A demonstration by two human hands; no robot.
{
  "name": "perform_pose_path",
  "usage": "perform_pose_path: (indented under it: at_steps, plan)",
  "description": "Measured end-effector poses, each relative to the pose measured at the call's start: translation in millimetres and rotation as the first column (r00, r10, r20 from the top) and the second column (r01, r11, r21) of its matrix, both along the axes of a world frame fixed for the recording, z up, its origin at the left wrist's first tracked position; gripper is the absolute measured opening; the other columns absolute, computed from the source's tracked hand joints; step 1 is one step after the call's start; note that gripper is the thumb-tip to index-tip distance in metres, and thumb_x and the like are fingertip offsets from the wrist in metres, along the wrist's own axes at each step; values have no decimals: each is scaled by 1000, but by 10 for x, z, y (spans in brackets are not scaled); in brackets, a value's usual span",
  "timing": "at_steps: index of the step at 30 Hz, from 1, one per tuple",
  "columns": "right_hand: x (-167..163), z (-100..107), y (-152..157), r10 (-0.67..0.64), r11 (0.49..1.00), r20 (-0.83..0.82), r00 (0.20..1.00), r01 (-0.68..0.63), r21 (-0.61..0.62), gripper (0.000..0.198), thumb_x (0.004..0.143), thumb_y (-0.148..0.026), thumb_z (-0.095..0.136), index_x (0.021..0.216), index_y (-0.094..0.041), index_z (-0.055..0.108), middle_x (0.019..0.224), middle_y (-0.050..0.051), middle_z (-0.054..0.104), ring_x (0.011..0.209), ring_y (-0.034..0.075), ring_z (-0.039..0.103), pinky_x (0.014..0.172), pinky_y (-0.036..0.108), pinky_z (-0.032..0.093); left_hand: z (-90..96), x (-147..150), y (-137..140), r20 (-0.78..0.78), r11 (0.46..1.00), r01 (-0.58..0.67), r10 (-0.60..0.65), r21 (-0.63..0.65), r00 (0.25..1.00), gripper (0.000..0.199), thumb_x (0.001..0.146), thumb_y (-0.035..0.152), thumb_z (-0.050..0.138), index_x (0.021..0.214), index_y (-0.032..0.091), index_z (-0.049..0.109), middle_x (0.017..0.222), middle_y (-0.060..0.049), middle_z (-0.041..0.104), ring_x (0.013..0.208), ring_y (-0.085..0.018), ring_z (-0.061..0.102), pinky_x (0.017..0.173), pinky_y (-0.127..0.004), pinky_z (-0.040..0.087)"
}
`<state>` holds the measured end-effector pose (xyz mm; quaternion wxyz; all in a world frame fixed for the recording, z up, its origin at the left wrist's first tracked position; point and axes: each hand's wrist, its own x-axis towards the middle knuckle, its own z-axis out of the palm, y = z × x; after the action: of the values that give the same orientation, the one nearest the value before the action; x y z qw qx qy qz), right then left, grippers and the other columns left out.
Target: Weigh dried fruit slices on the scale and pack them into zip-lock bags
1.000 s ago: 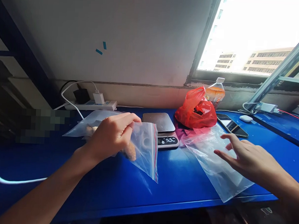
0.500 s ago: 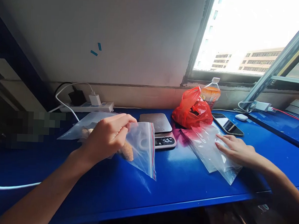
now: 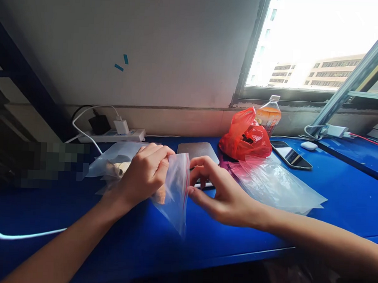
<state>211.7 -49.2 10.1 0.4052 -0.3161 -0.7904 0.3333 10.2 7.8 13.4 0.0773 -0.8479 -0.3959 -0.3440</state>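
Observation:
My left hand (image 3: 148,171) is closed on a clear zip-lock bag (image 3: 176,191) with a red seal line along its right edge. A brown piece (image 3: 160,194) shows through the plastic; its kind I cannot make out. My right hand (image 3: 216,188) is at the bag's sealing edge, fingers curved and apart, thumb and fingertips close to the red line. Behind both hands lies a kitchen scale (image 3: 198,151), its front panel mostly covered by my right hand. Left of my left hand, another clear bag (image 3: 108,154) holds a pale, hollow-ended piece (image 3: 120,168).
Several flat clear bags (image 3: 281,187) lie on the blue table (image 3: 228,243) at right. Behind them are a red plastic bag (image 3: 247,137), a drink bottle (image 3: 270,116), a phone (image 3: 291,155) and a white earphone case (image 3: 308,145). A power strip (image 3: 136,135) with chargers sits along the wall.
My right hand has left the flat bags and moved left to the edge of the held bag. The flat bags have shifted and turned. My left hand keeps its grip.

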Motion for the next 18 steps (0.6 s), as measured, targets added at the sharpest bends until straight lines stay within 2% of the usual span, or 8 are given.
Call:
perform_pose_path:
  at_steps: [3,6,11,18]
  plan:
    - [-30,-125,14,-9,983,-170,985,-22,-182,26,89,-27,57,110,-21,42,83,-1,57,70,11,50,64,26,43,-43,19,-15,-48,1000,25,-26,-5,999,30,90,19,33,83,17,62,79,-5,66,80,-23,59,77,-38,42]
    - [9,-158,-17,30,957,-285,958,-109,-269,28,89,-29,60,110,-22,42,84,-2,55,72,10,50,63,24,40,-61,40,-32,-83,999,34,-34,-7,996,30,90,18,33,84,16,63,80,-5,67,80,-24,59,77,-40,41]
    - [21,-152,-51,72,961,-352,933,-159,-226,32,88,-24,61,112,-23,40,82,-3,54,74,11,51,68,25,41,-78,60,-21,-119,1000,29,-27,8,992,30,90,17,33,85,16,63,80,-6,67,80,-24,58,76,-40,41]
    - [46,-175,-47,79,974,-307,948,-139,-180,35,88,-19,56,118,-22,38,81,-2,53,73,12,49,68,27,41,-91,75,-28,-145,1000,26,-25,3,989,30,90,17,33,85,17,63,82,-5,68,81,-23,60,78,-39,42]
